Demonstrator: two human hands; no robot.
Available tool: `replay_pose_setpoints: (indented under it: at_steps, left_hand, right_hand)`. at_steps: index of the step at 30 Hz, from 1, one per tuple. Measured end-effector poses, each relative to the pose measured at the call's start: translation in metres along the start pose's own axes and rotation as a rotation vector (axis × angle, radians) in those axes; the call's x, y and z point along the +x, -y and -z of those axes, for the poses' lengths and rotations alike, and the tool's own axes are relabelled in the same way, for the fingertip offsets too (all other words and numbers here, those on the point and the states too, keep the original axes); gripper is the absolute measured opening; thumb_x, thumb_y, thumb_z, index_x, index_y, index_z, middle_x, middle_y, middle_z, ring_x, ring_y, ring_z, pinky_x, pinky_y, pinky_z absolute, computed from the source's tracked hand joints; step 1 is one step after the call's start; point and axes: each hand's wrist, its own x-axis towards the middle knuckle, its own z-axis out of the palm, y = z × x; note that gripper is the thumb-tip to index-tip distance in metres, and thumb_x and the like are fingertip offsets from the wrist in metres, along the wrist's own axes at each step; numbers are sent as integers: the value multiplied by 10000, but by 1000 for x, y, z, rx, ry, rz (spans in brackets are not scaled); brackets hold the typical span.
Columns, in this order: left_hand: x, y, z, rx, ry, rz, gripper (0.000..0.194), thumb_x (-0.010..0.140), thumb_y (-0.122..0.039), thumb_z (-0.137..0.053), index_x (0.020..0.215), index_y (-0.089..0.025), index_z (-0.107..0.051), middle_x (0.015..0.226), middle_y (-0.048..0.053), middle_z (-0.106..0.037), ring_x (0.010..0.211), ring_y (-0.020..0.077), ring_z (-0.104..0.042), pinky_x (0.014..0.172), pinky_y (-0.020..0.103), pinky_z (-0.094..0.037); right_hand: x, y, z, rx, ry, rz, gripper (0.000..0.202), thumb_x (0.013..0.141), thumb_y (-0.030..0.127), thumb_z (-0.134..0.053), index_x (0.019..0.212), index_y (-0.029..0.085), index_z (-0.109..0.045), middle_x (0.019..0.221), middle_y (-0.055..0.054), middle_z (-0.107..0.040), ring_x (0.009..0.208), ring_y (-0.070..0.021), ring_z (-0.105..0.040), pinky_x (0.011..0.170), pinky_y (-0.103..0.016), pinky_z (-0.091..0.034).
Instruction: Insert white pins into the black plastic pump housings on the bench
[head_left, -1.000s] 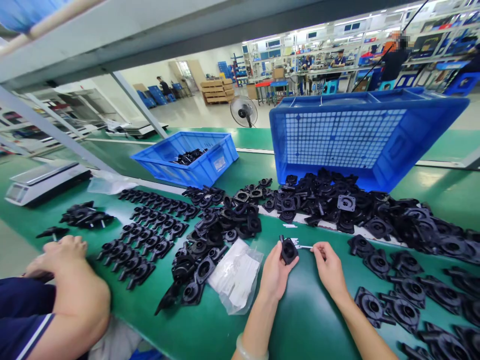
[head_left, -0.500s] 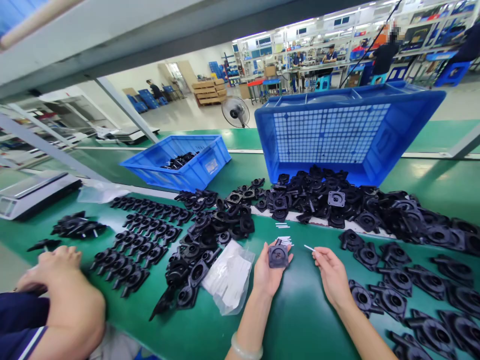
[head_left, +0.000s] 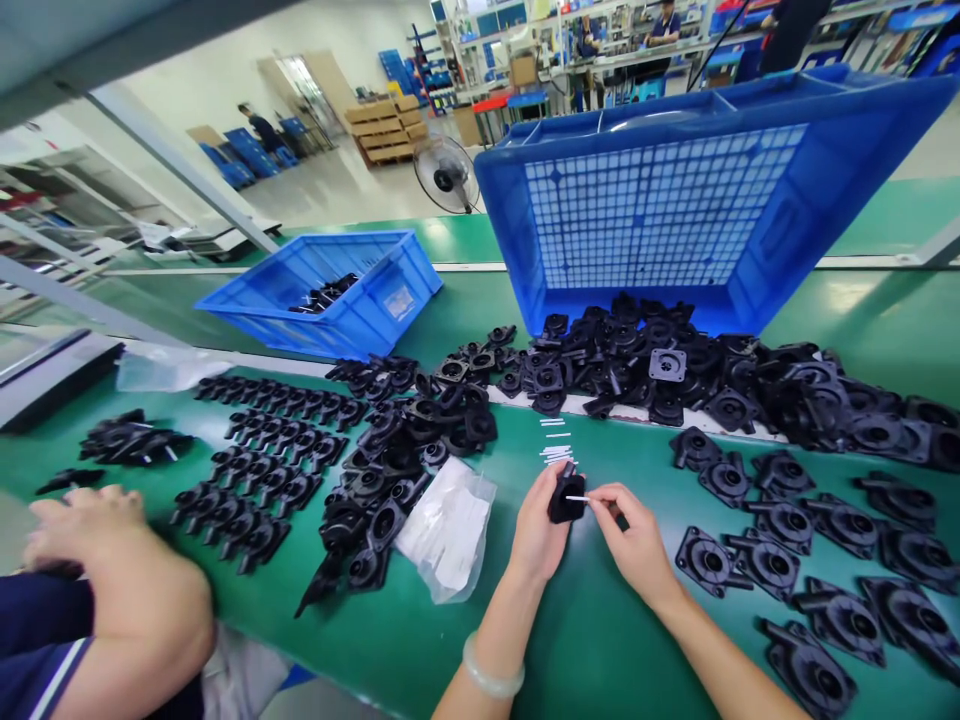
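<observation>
My left hand (head_left: 541, 525) is closed around a black plastic housing (head_left: 564, 500), its face turned toward the right. Between the thumb and fingers of my right hand (head_left: 628, 530) is a thin white metal pin (head_left: 577, 498). The pin points left, its tip at the housing's face; whether it has entered a hole I cannot tell. Just beyond my left hand, several loose white pins (head_left: 556, 453) lie on the green table (head_left: 600, 640). A plastic bag with white contents (head_left: 450, 530) lies to the left of my left forearm.
A tipped blue crate (head_left: 660, 210) stands behind a heap of black housings (head_left: 630, 360). More housings (head_left: 780, 560) are spread at the right. Another blue bin (head_left: 322, 300) holds black parts. At the left, a co-worker's arm (head_left: 142, 590) rests near rows of black parts (head_left: 255, 470).
My right hand has brought the pin left to the housing. My left hand has turned the housing from facing up toward me to facing right. The camera view has tilted down.
</observation>
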Motion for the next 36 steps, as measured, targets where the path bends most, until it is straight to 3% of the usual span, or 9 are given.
replay_pose_setpoints:
  at_steps: [6, 13, 17, 22, 27, 36]
  left_hand:
    - [-1, -3, -5, -41, -12, -36, 327, 784, -369, -710, 1021, -145, -678, 1068, 98, -613, 998, 211, -581, 851, 328, -474]
    - [1, 0, -3, -19, 18, -80, 308, 829, -373, -666, 1038, -147, -664, 1068, 103, -616, 978, 200, -585, 874, 333, -465]
    - [0, 2, -3, 11, 19, -79, 304, 833, -381, -665, 1040, -159, -653, 1093, 94, -613, 1069, 213, -571, 942, 335, -434]
    - [-3, 1, -4, 244, 79, -152, 324, 845, -342, -653, 1117, -169, -621, 1157, 107, -609, 1157, 233, -540, 1054, 371, -356]
    - [-8, -3, -7, 511, 112, -237, 329, 834, -287, -660, 1141, -174, -629, 1192, 115, -599, 1141, 241, -545, 1046, 348, -365]
    - [-10, 13, -3, 528, 111, -242, 419, 895, -383, -578, 1266, -194, -526, 1266, 111, -558, 1210, 232, -503, 1049, 367, -372]
  right_hand:
    - [-1, -1, -1, -62, 26, 73, 120, 943, 234, -484, 939, 197, -598, 915, -31, -591, 768, -118, -533, 685, -236, -418]
    - [0, -1, -2, -65, -41, 114, 108, 940, 222, -488, 946, 196, -593, 905, -32, -584, 764, -119, -531, 688, -242, -424]
    - [1, -2, -2, -98, -30, 93, 115, 940, 239, -488, 937, 193, -593, 869, -24, -570, 731, -114, -520, 679, -242, -421]
    - [1, -3, 3, -207, 76, 64, 224, 960, 297, -445, 999, 174, -628, 814, -35, -589, 753, -138, -564, 690, -257, -429]
    - [2, -3, 6, -229, 171, 33, 277, 969, 301, -408, 1011, 177, -651, 790, -24, -627, 731, -141, -593, 710, -270, -438]
    - [-7, -1, -4, -172, 36, 41, 277, 967, 280, -412, 1009, 171, -663, 767, -20, -635, 680, -115, -589, 661, -223, -437]
